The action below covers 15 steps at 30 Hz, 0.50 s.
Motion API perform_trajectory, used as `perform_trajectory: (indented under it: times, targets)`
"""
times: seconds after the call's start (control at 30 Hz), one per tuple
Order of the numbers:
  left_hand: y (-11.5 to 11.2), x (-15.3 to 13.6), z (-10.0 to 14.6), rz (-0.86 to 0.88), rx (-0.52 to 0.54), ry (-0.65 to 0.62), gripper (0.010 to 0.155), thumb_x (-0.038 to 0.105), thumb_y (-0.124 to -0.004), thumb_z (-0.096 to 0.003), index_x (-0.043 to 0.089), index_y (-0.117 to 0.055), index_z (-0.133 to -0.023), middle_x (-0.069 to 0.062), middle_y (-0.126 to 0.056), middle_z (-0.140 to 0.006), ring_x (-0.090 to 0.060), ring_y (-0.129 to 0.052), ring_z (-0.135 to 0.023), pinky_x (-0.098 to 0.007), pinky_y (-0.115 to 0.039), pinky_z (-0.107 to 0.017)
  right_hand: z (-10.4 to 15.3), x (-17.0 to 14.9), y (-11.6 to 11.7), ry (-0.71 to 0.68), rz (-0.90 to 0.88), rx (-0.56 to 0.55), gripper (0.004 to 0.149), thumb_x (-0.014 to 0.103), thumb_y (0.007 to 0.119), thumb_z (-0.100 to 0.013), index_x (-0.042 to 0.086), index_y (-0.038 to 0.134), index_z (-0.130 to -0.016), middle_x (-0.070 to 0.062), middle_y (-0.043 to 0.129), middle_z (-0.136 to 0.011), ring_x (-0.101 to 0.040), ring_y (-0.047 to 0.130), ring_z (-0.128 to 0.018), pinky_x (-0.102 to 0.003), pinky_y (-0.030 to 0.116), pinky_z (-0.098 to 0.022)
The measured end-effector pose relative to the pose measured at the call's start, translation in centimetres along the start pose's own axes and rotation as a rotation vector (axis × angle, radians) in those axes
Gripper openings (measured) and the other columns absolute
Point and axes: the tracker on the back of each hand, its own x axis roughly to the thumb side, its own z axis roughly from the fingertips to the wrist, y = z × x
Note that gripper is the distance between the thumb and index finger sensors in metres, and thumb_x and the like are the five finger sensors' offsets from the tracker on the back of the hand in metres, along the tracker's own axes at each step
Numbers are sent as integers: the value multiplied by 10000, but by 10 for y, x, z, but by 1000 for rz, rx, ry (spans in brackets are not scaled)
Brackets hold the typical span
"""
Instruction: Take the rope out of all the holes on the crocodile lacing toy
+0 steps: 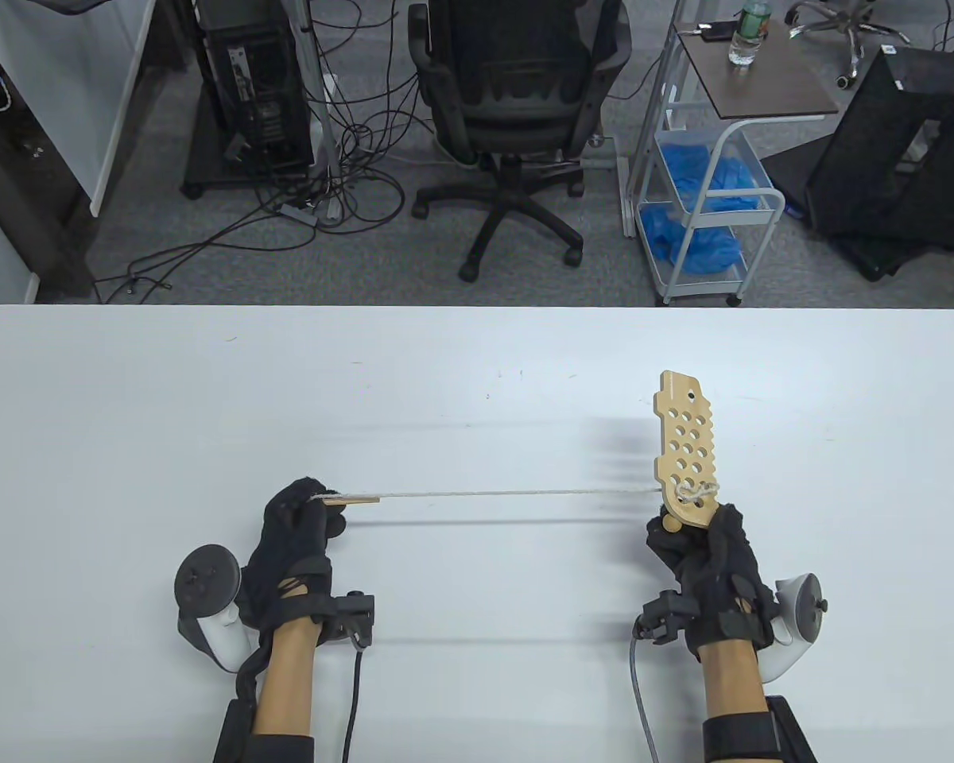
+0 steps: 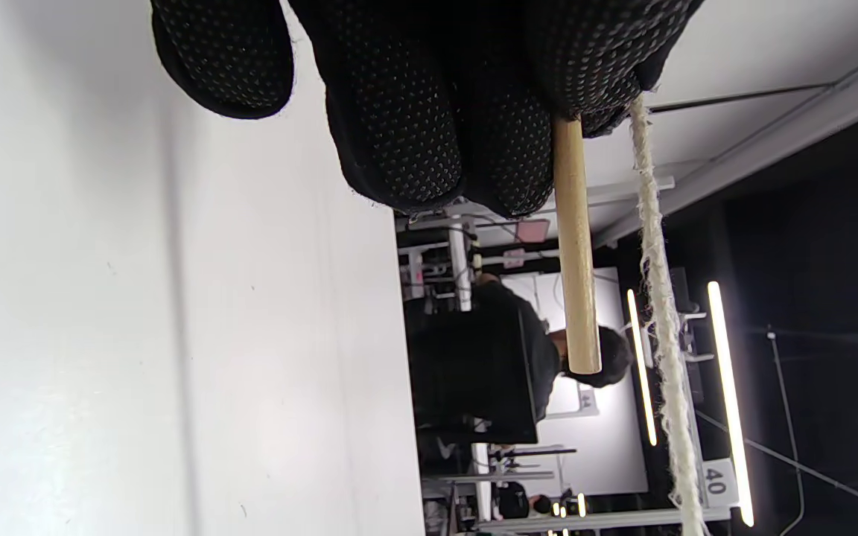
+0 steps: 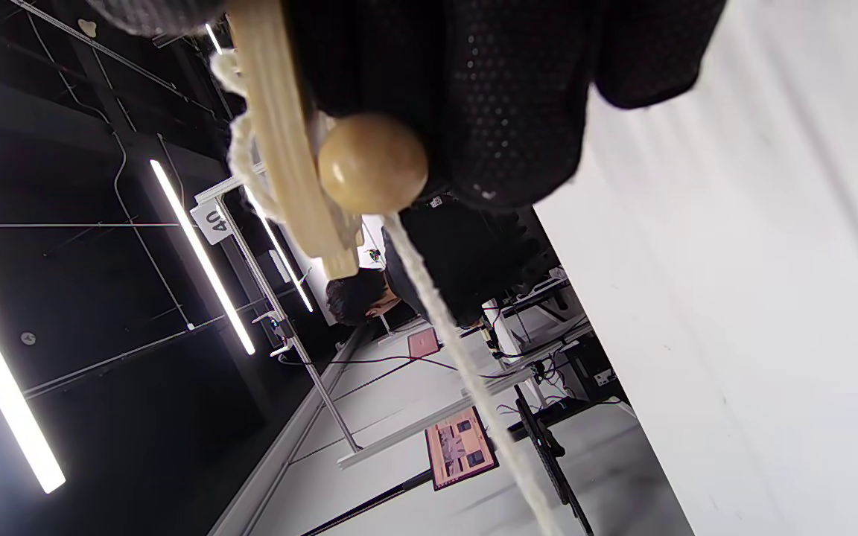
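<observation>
Left hand (image 1: pixel 294 528) grip pinched on wooden needle (image 1: pixel 351 500), taut rope (image 1: pixel 517 494), right hand (image 1: pixel 703 552) grip curled round crocodile toy (image 1: pixel 688 449)

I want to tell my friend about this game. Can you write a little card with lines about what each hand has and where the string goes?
Toy: wooden crocodile board with many holes, held up above the white table
Right hand: grips the board's lower end
Left hand: fingers pinch the wooden needle on the rope's end
Rope: pulled tight between the hands, looped through holes near the board's lower end
Ball: wooden bead on the rope, by the right hand
Upper holes: no rope in them
</observation>
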Motion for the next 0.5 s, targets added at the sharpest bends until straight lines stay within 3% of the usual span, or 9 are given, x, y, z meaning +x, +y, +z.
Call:
perform_trajectory:
  times: [0.5]
  targets:
    - [10,-4,2,97,77,38,431,371,-753,-535,466,-694,-951,110,-959,-823,-112,-959,-711,-517,-742,-674,0,0,-2,1,-5,-10,540,444,676,-462,55,681,-837,-184,863,-773,-360,932,-599,-627,667,-572]
